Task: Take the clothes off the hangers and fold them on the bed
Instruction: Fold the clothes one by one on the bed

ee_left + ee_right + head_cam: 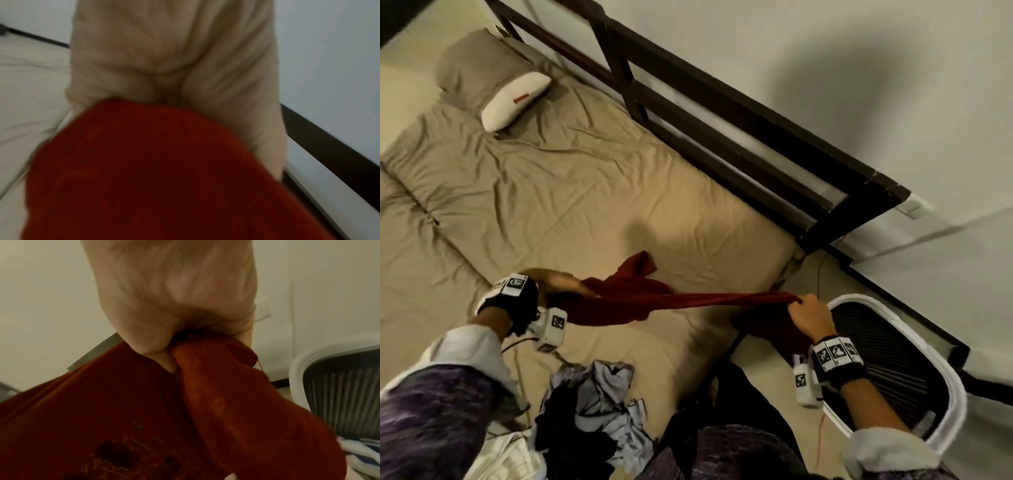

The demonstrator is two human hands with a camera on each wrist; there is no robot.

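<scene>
A dark red garment (640, 301) is stretched between my two hands above the near part of the bed (585, 192). My left hand (561, 284) grips one end of it at the left; its fingers are hidden by the cloth (156, 175) in the left wrist view. My right hand (808, 315) holds the other end in a fist past the bed's right edge, thumb and fingers (164, 360) curled round a bunched fold of the garment (216, 394). Part of the garment lies crumpled on the sheet. No hanger shows.
A heap of grey, black and white clothes (595, 404) lies at the bed's near edge. A white-rimmed laundry basket (914, 373) stands on the floor at the right. A white pillow (513, 101) lies far left. A dark bed rail (722, 113) runs along the wall.
</scene>
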